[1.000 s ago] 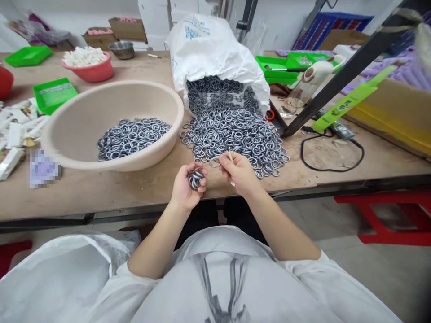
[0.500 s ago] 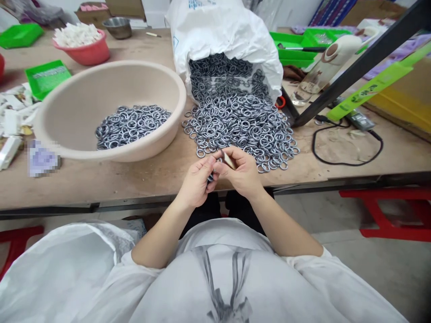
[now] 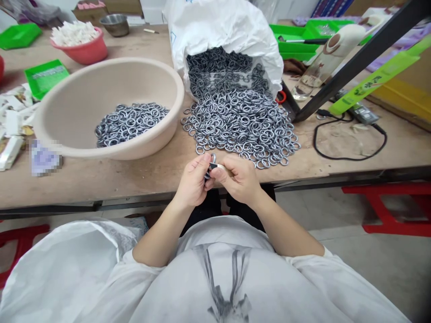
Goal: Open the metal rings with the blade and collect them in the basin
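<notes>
Pinching a grey ring (image 3: 213,157), the left hand (image 3: 192,183) sits beside the right hand (image 3: 240,179), which grips a small blade (image 3: 213,166); a ring pile (image 3: 242,123) lies farther, a basin (image 3: 77,107) left.

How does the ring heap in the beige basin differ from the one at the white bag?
The basin heap looks smaller than the bag heap. The basin heap sits inside the beige basin; the bag heap spreads from inside the white bag onto the table. The basin heap looks compact, while the bag heap thins out at its edges. Both look grey, shiny and loosely piled.
</notes>
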{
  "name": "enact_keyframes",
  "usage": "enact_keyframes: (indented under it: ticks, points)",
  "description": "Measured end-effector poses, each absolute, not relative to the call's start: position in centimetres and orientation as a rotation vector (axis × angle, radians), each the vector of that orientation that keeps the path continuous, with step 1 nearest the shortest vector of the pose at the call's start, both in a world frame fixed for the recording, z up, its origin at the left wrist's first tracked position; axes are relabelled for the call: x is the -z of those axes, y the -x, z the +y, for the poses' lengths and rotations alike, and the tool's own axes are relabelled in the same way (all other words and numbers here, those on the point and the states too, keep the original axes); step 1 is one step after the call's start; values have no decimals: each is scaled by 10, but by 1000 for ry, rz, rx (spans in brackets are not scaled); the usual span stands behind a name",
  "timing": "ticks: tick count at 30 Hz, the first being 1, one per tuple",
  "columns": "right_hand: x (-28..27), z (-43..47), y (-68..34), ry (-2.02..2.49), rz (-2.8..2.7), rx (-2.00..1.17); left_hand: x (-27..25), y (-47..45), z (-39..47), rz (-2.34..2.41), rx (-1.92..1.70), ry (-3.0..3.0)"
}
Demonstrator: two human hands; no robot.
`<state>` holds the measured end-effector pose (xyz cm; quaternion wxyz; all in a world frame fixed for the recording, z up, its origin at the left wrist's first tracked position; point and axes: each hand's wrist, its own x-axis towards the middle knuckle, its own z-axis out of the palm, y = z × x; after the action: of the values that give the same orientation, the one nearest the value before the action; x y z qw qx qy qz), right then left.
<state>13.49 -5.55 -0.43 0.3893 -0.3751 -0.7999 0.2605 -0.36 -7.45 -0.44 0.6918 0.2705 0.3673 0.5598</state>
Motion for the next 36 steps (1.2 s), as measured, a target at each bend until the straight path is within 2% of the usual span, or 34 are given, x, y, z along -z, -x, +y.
enact_keyframes:
  ticks: [6, 11, 18, 20, 25, 28, 30, 36]
  points:
    - [10, -53, -135, 1018, -2025, -719, 8, 8, -77, 819, -1202, -595]
    - [18, -35, -137, 1208, -1722, -834, 9, 10, -84, 770, -1089, -639]
    - [13, -30, -119, 989, -1765, -1112, 20, 15, -83, 866, -1179, -624]
    - [15, -17, -112, 1080, -1838, -1026, 21, 20, -83, 881, -1193, -617]
    - [17, 11, -96, 1373, -2375, -482, 18, 38, -83, 925, -1312, -578]
    - [16, 12, -96, 1447, -2425, -432, 16, 45, -81, 952, -1340, -519]
    - [15, 7, -101, 1381, -2260, -613, 15, 45, -79, 951, -1332, -471]
    - [12, -29, -115, 874, -1456, -1492, 20, 23, -74, 912, -1276, -501]
